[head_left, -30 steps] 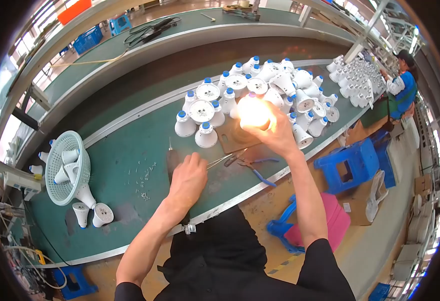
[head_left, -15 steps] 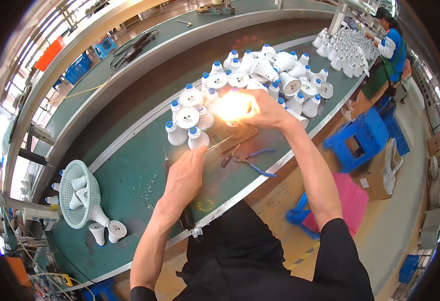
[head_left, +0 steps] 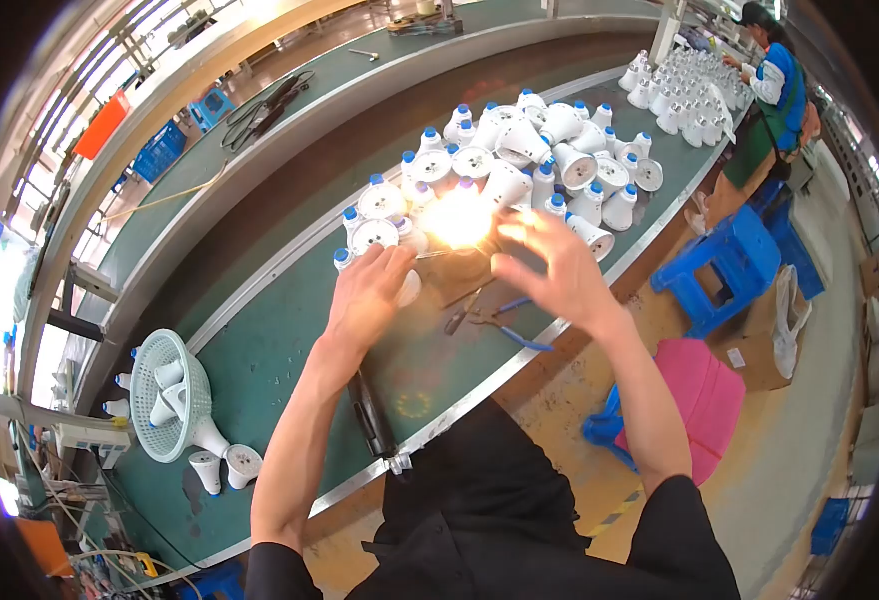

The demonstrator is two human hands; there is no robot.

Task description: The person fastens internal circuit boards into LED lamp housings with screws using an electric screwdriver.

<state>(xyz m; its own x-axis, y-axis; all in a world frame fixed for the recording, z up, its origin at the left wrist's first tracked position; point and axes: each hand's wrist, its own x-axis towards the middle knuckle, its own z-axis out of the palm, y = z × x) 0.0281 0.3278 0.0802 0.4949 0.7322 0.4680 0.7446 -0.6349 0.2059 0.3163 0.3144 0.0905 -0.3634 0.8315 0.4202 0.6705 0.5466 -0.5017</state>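
A brightly glowing lamp [head_left: 456,215] stands at the front of a crowd of white lamp housings [head_left: 472,162] with blue caps. My left hand [head_left: 367,298] is closed on thin metal tweezers [head_left: 437,253], whose tips reach toward the lamp's base. My right hand [head_left: 556,268] is just right of the glow, thumb and fingers apart, with nothing visible in it. Glare hides the lamp's outline and whether the fingertips touch it. Below it lies a brown board [head_left: 469,280], with blue-handled pliers [head_left: 509,325] beside it. A black screwdriver-like tool [head_left: 371,415] lies under my left forearm.
A pale green basket [head_left: 191,400] holding lamp housings is at the left of the green bench [head_left: 249,350]. Along the right are blue stools [head_left: 714,270] and a pink stool seat [head_left: 694,405]. Another person [head_left: 774,85] works at the far right beside more white housings [head_left: 689,100].
My right hand has let go of the glowing lamp and drawn back to the right, its fingers opening. My left hand has moved up and forward, bringing the tweezers close to the lamp's base.
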